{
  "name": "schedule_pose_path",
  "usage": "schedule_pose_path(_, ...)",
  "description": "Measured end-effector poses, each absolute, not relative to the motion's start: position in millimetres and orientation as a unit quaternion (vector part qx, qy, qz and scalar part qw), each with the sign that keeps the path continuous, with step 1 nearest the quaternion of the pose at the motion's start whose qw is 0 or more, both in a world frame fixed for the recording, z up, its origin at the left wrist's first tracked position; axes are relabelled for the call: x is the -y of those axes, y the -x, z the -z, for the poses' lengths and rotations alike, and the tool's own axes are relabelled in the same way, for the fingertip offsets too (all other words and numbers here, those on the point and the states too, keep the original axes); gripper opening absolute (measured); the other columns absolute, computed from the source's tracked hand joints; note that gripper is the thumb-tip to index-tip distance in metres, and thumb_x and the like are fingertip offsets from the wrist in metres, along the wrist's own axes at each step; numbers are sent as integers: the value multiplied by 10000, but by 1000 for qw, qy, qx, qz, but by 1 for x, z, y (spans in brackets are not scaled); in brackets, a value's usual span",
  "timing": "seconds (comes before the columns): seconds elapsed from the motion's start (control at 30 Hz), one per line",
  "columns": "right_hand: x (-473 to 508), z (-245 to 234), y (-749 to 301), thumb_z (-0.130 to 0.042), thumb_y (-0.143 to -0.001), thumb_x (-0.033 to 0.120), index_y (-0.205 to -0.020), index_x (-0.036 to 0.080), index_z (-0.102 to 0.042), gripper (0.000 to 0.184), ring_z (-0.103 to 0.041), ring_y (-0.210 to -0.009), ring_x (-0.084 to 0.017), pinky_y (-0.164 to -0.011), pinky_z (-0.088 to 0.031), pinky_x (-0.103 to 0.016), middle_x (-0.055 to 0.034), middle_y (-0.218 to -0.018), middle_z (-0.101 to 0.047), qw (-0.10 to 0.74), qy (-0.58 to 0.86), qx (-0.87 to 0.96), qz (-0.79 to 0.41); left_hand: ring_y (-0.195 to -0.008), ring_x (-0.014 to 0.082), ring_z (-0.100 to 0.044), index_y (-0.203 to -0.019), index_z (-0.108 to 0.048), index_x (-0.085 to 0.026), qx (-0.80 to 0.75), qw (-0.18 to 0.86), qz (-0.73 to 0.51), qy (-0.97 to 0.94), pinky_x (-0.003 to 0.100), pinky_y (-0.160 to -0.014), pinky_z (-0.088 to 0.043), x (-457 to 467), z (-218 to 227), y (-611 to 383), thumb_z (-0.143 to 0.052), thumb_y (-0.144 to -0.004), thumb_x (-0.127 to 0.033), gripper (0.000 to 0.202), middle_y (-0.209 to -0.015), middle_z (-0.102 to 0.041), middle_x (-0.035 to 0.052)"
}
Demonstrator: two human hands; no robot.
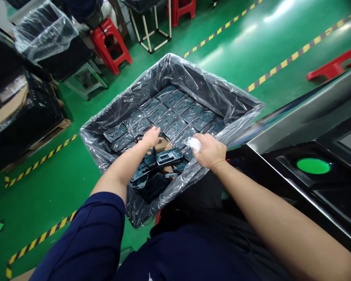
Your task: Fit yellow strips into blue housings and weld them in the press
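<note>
The left hand (151, 137) is extended into the lined bin (91, 137), palm down, with the fingers set on the wrapped parts (175, 113) near the middle of the layer. Whether a part is gripped or only touched cannot be told, as the fingertips are hidden behind the hand. The right hand (210, 151) is held over the near right rim of the bin and is clenched around a crumpled piece of clear film (193, 143), which protrudes from the fist on the thumb side.

Between the two hands, and just below them, a bare dark part (169, 156) is seen lying unwrapped on other loose dark parts in the near end of the bin. The wrapped parts are laid flat in close rows across the far portion of the bin. The bin walls are covered by a clear plastic liner (210, 89), which is folded outward over the rim.

The bin is placed on a green floor (240, 50) marked with yellow-black tape (280, 64). A machine panel with a round green button (313, 166) is located to the right. Black crates (23, 117) and a red stool (112, 43) are located to the left and beyond.
</note>
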State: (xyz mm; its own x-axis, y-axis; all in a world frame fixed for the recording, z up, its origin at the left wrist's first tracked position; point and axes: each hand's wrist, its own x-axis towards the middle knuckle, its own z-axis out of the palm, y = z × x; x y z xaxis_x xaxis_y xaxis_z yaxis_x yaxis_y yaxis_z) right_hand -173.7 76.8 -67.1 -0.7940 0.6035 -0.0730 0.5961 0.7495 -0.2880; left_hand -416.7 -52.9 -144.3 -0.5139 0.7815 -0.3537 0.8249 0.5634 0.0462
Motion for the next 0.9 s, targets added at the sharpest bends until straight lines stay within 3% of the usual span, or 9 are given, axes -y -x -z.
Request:
schedule_pose_path(0.13, -77, 67, 174, -604, -799, 343, -1160, 312, -621, 363, -616, -902, -227, -667, -413, -291, -37, -1045, -641, 15, 321, 935, -152, -1107, 250, -600, -1250, -599, -211, -863, 187, 74, -464, 308, -945, -460, 46, 145, 423, -542, -917, -432, 404, -1184, -612, 108)
schedule_pose_path(0.5, -76, 67, 173, -593, -811, 343, -1163, 305, -624, 356, -614, -903, -221, -668, -414, -286, -40, -1049, -638, 10, 322, 935, -152, -1046, 241, -632, -1006, -750, -172, -878, 190, 83, -431, 301, -923, -469, 22, 154, 429, -529, -907, -250, 254, -1083, -689, 119)
schedule_pose_path(0.7, -77, 68, 172, -592, -801, 332, -1166, 317, -622, 366, -612, -905, -224, -667, -424, -292, -32, -1056, -636, 21, 318, 935, -159, -1043, 225, -616, -1053, -713, -153, -890, 149, 71, -425, 309, -886, -477, 24, 155, 420, -420, -950, -194, 314, -1270, -569, 148)
schedule_pose_path(0.9, -76, 68, 172, -585, -812, 338, -1186, 309, -617, 377, -613, -915, -227, -668, -422, -291, -37, -1072, -634, 16, 320, 935, -156, -1035, 227, -627, -1084, -688, -150, -892, 147, 74, -421, 312, -904, -476, 23, 148, 422, -412, -935, -131, 314, -1135, -618, 148)
